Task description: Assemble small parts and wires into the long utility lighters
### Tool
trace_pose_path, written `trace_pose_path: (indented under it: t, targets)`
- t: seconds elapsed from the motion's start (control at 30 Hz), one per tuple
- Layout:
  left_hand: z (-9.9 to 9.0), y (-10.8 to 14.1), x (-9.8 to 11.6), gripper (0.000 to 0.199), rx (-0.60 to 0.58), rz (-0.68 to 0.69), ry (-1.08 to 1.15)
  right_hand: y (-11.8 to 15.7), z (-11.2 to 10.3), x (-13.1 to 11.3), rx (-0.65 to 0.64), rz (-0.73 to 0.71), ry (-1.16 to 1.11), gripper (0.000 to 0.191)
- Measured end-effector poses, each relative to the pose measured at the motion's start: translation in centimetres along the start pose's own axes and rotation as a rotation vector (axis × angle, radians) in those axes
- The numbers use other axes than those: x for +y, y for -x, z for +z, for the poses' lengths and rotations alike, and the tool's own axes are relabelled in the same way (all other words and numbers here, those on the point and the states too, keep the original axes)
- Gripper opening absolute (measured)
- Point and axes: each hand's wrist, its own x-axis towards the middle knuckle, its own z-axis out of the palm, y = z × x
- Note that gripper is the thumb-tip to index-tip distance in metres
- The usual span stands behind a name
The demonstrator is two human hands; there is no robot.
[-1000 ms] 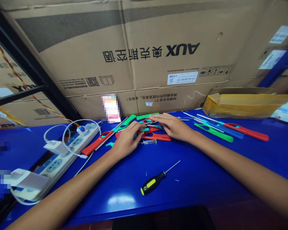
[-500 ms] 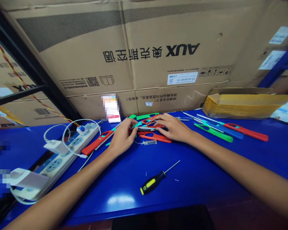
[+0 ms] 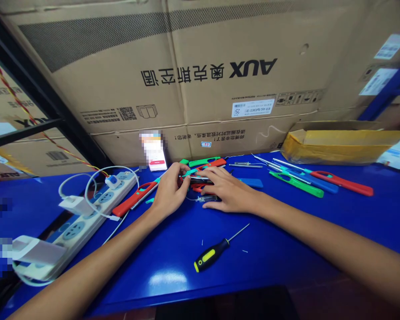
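Observation:
Both my hands are over a heap of long utility lighter parts with red, green and teal plastic handles, on a blue bench top [image 3: 173,275]. My left hand [image 3: 170,189] has its fingers curled round a slim metal lighter barrel [image 3: 199,178]. My right hand [image 3: 228,190] lies spread on the heap, its fingertips near a small glass-and-metal piece [image 3: 207,199]. A red lighter handle [image 3: 135,198] lies left of my left hand, and a green one [image 3: 204,162] lies beyond the heap. A blue handle [image 3: 250,182] lies beyond my right wrist.
Further right lie red, blue and green lighters [image 3: 343,183]. A black-and-yellow screwdriver [image 3: 213,254] lies near me. A power strip [image 3: 96,209] with a white charger and cable sits left. A phone [image 3: 155,155] leans on a large AUX carton [image 3: 200,89].
My right hand has slid toward me and uncovered the blue handle. The metal barrel has shifted left, closer to my left hand, and my hands now sit slightly closer together.

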Motion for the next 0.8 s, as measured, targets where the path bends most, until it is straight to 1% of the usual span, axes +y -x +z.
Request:
trace_pose_path:
  t: [0.07, 0.17, 0.37, 0.5, 0.7, 0.8]
  targets:
    - [-0.1, 0.0, 0.1, 0.01, -0.025, -0.005, 0.0, 0.2, 0.2, 0.2, -0.015, 0.014, -0.012, 0.025]
    - [-0.3, 0.1, 0.3, 0.008, -0.056, 0.0, 0.012, 0.4, 0.4, 0.5, 0.001, 0.03, -0.045, 0.02]
    - [-0.3, 0.2, 0.0, 0.021, -0.124, 0.062, -0.016, 0.7, 0.8, 0.7, 0.032, 0.065, -0.103, 0.016]
    - [-0.2, 0.2, -0.2, 0.02, -0.165, 0.087, 0.0, 0.7, 0.9, 0.6, 0.046, 0.072, -0.11, 0.015]
    - [0.0, 0.3, 0.0, 0.021, -0.19, 0.052, 0.069, 0.7, 0.9, 0.9, 0.064, 0.065, -0.124, 0.015]
    - [0.1, 0.2, 0.1, 0.016, -0.206, 0.041, 0.102, 0.6, 1.0, 1.1, 0.089, 0.07, -0.132, 0.019]
